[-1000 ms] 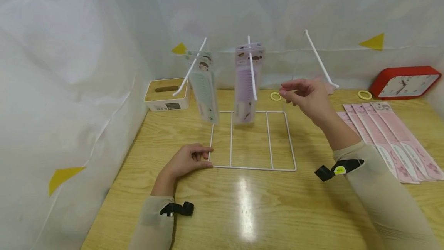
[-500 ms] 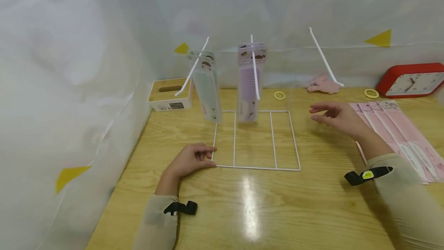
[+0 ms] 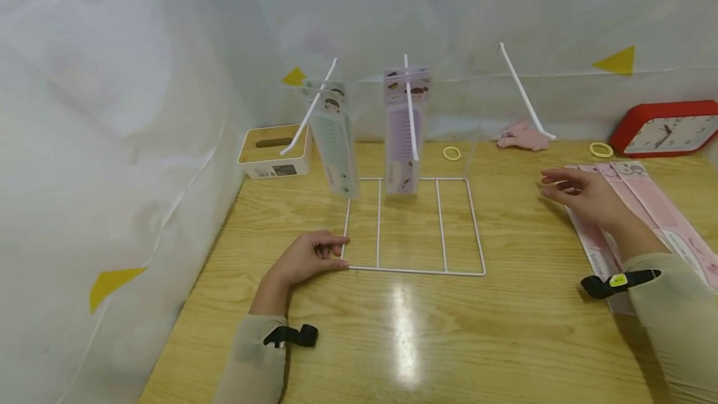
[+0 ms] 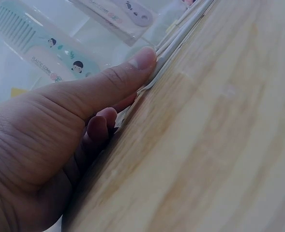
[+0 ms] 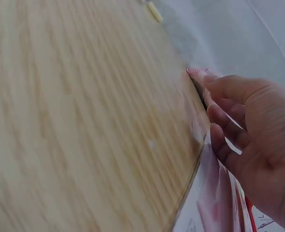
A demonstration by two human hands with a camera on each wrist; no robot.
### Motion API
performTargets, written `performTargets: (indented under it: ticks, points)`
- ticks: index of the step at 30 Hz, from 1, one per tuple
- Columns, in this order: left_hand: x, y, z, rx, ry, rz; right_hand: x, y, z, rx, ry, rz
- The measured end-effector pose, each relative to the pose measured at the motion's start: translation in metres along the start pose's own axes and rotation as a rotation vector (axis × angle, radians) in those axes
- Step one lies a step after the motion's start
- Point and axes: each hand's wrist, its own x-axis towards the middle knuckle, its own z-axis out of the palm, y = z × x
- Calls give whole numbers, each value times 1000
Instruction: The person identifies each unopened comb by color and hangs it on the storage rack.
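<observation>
A white wire display rack [image 3: 415, 271] stands on the wooden table, its flat base towards me. My left hand [image 3: 308, 257] holds the base's front left corner; in the left wrist view its thumb [image 4: 143, 59] lies on the wire. Packaged green combs [image 3: 332, 142] hang from the left hook, and packaged purple combs [image 3: 401, 142] from the middle one. The right hook [image 3: 521, 92] carries nothing. My right hand [image 3: 591, 201] holds nothing, its fingers loosely bent, over the left edge of several pink comb packs [image 3: 653, 195] fanned out at the right. Hand and sleeve cover part of these packs.
A tissue box [image 3: 275, 153] with a wooden lid stands at the back left. Along the back edge lie two yellow rings, one nearer the middle [image 3: 451, 153], and a pink object [image 3: 523, 136]. Behind the packs stands a red clock [image 3: 667, 129]. White sheeting encloses the table.
My right hand has moved away from the rack's right side, rightward and down to the pink comb packs. The left hand stays at the rack's corner. The camera view has shifted slightly.
</observation>
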Motion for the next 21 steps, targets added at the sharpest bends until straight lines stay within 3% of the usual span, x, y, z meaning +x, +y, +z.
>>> performTargets:
  ticks: [6, 14, 21]
  points:
    - [0, 2, 0, 9, 0, -8, 2, 3, -3, -17, -18, 17]
    - [0, 1, 1, 12, -4, -1, 5, 12, -17, -209, -90, 134]
    - [-1, 2, -1, -5, -5, 5, 9, 19, -23, -234, -141, 114]
